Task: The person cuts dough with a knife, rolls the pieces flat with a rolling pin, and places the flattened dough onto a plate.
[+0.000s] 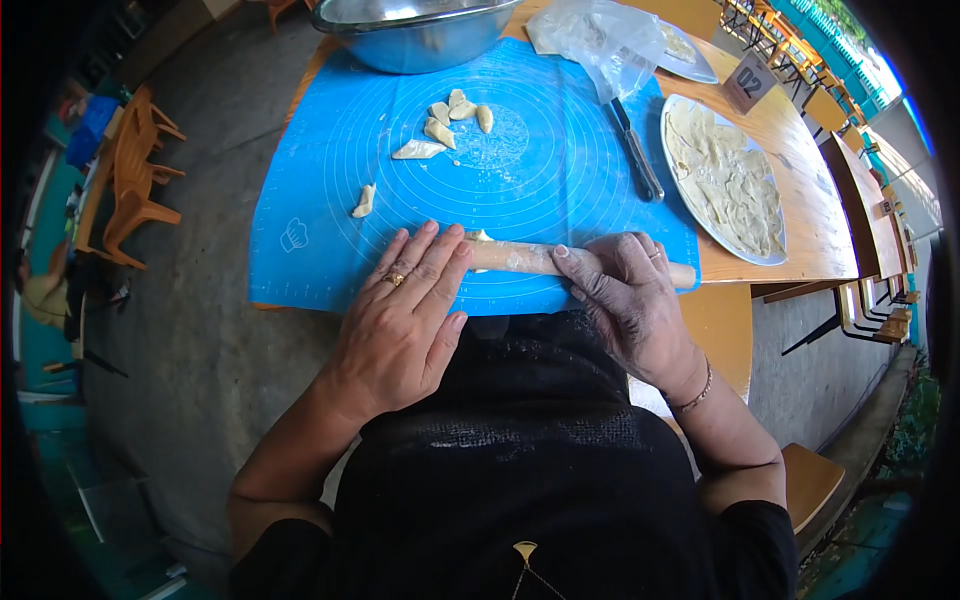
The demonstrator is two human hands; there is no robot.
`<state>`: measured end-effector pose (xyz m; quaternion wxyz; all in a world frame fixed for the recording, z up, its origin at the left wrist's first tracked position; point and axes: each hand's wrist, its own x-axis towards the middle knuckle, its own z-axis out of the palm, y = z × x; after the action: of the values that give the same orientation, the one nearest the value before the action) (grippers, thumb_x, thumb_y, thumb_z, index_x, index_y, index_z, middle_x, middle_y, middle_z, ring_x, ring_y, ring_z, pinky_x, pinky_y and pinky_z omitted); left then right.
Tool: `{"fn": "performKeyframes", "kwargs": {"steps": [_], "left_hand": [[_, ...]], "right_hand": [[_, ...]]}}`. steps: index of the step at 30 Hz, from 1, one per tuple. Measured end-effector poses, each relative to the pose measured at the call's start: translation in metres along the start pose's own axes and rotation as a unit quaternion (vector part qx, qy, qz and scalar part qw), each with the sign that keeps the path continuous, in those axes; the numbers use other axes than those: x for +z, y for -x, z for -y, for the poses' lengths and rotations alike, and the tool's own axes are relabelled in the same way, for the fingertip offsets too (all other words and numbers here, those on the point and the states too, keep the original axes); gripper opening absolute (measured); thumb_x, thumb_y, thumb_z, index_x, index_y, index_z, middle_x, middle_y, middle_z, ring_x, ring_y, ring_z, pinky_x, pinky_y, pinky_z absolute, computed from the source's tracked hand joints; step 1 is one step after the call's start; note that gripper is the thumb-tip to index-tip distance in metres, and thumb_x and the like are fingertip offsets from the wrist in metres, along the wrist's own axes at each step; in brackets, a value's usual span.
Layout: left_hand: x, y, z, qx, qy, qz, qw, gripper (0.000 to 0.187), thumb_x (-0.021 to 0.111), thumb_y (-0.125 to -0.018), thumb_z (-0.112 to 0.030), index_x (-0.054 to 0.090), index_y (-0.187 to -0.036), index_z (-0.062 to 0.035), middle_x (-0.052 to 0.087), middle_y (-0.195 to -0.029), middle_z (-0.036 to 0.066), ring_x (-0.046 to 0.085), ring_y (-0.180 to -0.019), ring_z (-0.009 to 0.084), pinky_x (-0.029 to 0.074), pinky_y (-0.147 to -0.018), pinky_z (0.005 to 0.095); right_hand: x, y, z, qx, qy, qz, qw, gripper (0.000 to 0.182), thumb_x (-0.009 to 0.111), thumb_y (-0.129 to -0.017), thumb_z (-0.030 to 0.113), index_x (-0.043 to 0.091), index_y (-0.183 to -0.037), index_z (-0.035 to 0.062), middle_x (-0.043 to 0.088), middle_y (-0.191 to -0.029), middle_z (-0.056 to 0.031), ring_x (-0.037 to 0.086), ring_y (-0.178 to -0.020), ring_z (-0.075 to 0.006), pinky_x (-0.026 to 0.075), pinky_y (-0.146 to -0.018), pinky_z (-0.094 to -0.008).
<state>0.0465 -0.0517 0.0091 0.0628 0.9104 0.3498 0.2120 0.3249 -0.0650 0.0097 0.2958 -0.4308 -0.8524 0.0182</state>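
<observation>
A pale wooden rolling pin (525, 258) lies crosswise near the front edge of the blue mat (320, 190). Over its left end my left hand (405, 315) rests with fingers stretched out flat. My right hand (640, 305), dusted with flour, has its thumb on the pin and its fingers curled round the right part. A bit of dough (482, 237) peeks out from behind the pin; the rest of it is hidden. Beyond lies a small dough piece (365, 201), and farther back several cut dough pieces (438, 131) sit near scattered flour.
A metal bowl (415, 48) stands at the mat's back edge. To the right are a knife (637, 155), a plastic bag (615, 45) and flattened dough sheets (725, 180) on a white plate (764, 261). A number sign (750, 82) stands behind; orange chairs (135, 200) are at left.
</observation>
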Motion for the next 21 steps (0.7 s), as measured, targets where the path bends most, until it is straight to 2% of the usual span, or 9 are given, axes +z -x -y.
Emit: {"fn": "performKeyframes", "kwargs": {"steps": [4,6,7,9,10,13,14,16,21], "left_hand": [[-0.006,0.001,-0.003,0.006,-0.011,-0.030,0.999,0.045,0.053,-0.092,-0.011,0.056,-0.133,0.0085,0.056,-0.138,0.026,0.050,-0.133,0.0412,0.031,-0.116,0.0511],[-0.008,-0.006,0.006,0.020,0.019,-0.090,0.996,0.031,0.067,-0.087,-0.010,0.068,-0.114,0.0045,0.068,-0.120,0.022,0.064,-0.116,0.0362,0.048,-0.102,0.0458],[-0.013,-0.013,0.009,0.021,0.018,-0.092,0.995,0.031,0.067,-0.087,-0.010,0.068,-0.114,0.0045,0.068,-0.120,0.022,0.064,-0.116,0.0362,0.048,-0.102,0.0458],[-0.026,-0.031,0.018,-0.106,0.163,-0.015,0.981,0.025,0.080,-0.079,-0.013,0.071,-0.097,0.0014,0.073,-0.100,0.018,0.072,-0.094,0.0271,0.056,-0.079,0.0368],[-0.022,-0.042,0.022,-0.147,0.214,-0.038,0.965,0.030,0.087,-0.074,-0.020,0.071,-0.089,0.0001,0.071,-0.084,0.011,0.068,-0.075,0.0172,0.051,-0.062,0.0291],[-0.020,-0.066,0.040,-0.117,0.197,0.056,0.972,0.029,0.088,-0.074,-0.021,0.072,-0.087,-0.0008,0.066,-0.073,0.003,0.059,-0.062,0.0105,0.046,-0.057,0.0249],[-0.022,-0.074,0.043,-0.114,0.197,0.056,0.972,0.029,0.088,-0.074,-0.021,0.072,-0.087,-0.0008,0.066,-0.073,0.003,0.059,-0.062,0.0105,0.046,-0.057,0.0249],[-0.028,-0.086,0.048,-0.148,0.307,0.236,0.910,0.027,0.088,-0.075,-0.022,0.072,-0.083,-0.0021,0.061,-0.068,-0.003,0.051,-0.059,0.0063,0.042,-0.055,0.0222],[-0.015,-0.090,0.062,-0.132,0.335,0.213,0.908,0.021,0.084,-0.081,-0.020,0.072,-0.081,-0.0023,0.061,-0.067,-0.003,0.052,-0.061,0.0046,0.042,-0.054,0.0219]], "right_hand": [[-0.002,0.003,0.005,-0.009,-0.011,-0.001,1.000,0.051,0.069,-0.075,0.001,0.070,-0.125,0.0128,0.059,-0.099,-0.0103,0.053,-0.086,-0.0283,0.040,-0.076,-0.0403],[-0.002,0.003,0.007,-0.014,-0.014,-0.006,1.000,0.050,0.069,-0.075,0.000,0.071,-0.124,0.0129,0.059,-0.100,-0.0105,0.053,-0.086,-0.0284,0.041,-0.077,-0.0400],[-0.001,0.003,0.007,-0.011,-0.019,-0.012,1.000,0.050,0.069,-0.075,0.000,0.071,-0.123,0.0130,0.059,-0.100,-0.0109,0.053,-0.086,-0.0287,0.041,-0.077,-0.0398],[0.001,0.004,0.008,-0.010,-0.024,-0.015,1.000,0.050,0.069,-0.074,-0.001,0.072,-0.122,0.0130,0.059,-0.101,-0.0112,0.053,-0.087,-0.0289,0.041,-0.077,-0.0397],[0.001,0.004,0.007,-0.011,-0.029,-0.016,0.999,0.050,0.069,-0.074,-0.001,0.072,-0.122,0.0129,0.059,-0.101,-0.0114,0.053,-0.087,-0.0291,0.041,-0.077,-0.0397],[-0.002,0.002,0.009,-0.006,-0.036,-0.014,0.999,0.047,0.069,-0.076,-0.001,0.072,-0.120,0.0126,0.058,-0.099,-0.0113,0.053,-0.087,-0.0292,0.042,-0.077,-0.0396],[-0.003,0.001,0.010,-0.003,-0.040,-0.013,0.999,0.045,0.069,-0.077,0.000,0.072,-0.119,0.0123,0.057,-0.098,-0.0111,0.053,-0.086,-0.0290,0.042,-0.077,-0.0396],[-0.004,0.000,0.011,0.010,-0.042,-0.008,0.999,0.042,0.070,-0.078,0.001,0.072,-0.118,0.0119,0.057,-0.096,-0.0107,0.053,-0.086,-0.0287,0.042,-0.077,-0.0394],[-0.003,-0.011,0.012,0.017,-0.047,-0.016,0.999,0.032,0.071,-0.081,0.005,0.073,-0.112,0.0091,0.055,-0.091,-0.0098,0.053,-0.085,-0.0280,0.043,-0.077,-0.0394]]}}
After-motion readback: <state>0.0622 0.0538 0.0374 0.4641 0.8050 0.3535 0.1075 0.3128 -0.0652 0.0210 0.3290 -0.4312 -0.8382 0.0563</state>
